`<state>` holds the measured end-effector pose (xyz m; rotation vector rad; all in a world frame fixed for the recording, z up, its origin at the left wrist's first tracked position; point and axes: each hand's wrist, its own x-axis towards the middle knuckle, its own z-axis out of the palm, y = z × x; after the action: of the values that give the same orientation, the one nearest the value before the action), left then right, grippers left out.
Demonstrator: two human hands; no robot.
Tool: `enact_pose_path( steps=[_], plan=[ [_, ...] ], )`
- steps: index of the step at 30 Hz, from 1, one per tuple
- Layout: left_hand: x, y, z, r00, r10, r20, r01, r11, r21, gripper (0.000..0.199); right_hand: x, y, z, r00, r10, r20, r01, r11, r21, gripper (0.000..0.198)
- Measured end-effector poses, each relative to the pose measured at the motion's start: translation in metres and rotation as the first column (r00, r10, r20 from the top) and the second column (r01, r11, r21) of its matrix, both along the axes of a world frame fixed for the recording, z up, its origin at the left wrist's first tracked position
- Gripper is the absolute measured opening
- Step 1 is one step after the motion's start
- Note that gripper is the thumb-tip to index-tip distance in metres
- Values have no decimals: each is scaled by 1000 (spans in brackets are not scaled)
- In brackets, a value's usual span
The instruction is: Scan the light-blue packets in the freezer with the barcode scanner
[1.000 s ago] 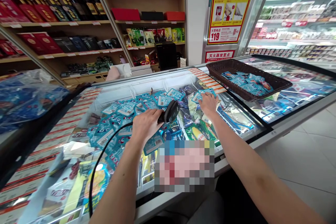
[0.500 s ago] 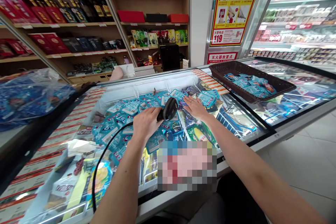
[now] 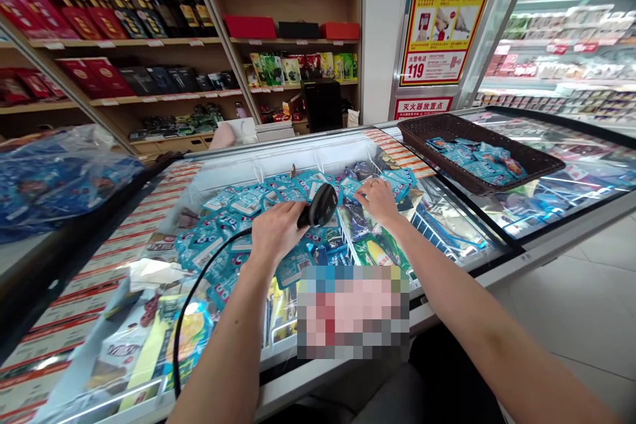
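Observation:
My left hand (image 3: pixel 279 232) is closed round the handle of a black corded barcode scanner (image 3: pixel 322 205), its head tilted over a chest freezer. My right hand (image 3: pixel 378 200) hovers at the right of the scanner with fingers loosely bent and apart. Nothing shows clearly in it. Just left of its fingertips lies a blue packet (image 3: pixel 350 185). Below the scanner spreads a pile of similar blue packets (image 3: pixel 248 200). More of these packets (image 3: pixel 400 180) lie right of my right hand. Dark purple bags (image 3: pixel 354 220) are under it, beside a white wire divider (image 3: pixel 348 238).
A brown woven basket (image 3: pixel 541 164) with several blue packets rests on the freezer at right. A large plastic bag of blue packets (image 3: pixel 54 179) lies at left. The scanner's black cable (image 3: pixel 186 305) runs down by my left forearm. Stocked shelves (image 3: pixel 293 46) stand behind.
My right hand has drawn back slightly to the right, its fingers going from stretched flat over the packets to bent. My left hand and the scanner stay in place.

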<state>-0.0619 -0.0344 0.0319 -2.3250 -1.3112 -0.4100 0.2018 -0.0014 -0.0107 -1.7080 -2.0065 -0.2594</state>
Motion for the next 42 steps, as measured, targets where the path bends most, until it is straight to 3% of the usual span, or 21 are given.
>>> enact_pose_path(
  steps=[5, 12, 19, 25, 34, 42],
  plan=[
    [1, 1, 0, 1000, 6, -21, -7, 1000, -12, 31, 2, 2, -4, 993, -119, -28, 117, 992, -50, 50],
    [1, 1, -1, 1000, 3, -17, -4, 999, -34, 33, 6, 9, -6, 977, -160, -142, 155, 987, -48, 62],
    [2, -1, 1, 1000, -8, -13, 8, 1000, -28, 32, 12, 13, -5, 899, -67, -434, 72, 997, -5, 43],
    [3, -2, 3, 998, -69, 14, 69, 997, -21, 32, 14, 11, -1, 873, -42, -486, 57, 998, 16, 42],
    [4, -1, 3, 994, -105, -4, 105, 994, -32, 28, 13, 11, 2, 802, 75, -592, -77, 997, 21, 46],
    [4, -1, 1, 995, -101, -18, 100, 994, -55, 29, 13, 9, 1, 825, 123, -551, -111, 992, 56, 46]
  ],
)
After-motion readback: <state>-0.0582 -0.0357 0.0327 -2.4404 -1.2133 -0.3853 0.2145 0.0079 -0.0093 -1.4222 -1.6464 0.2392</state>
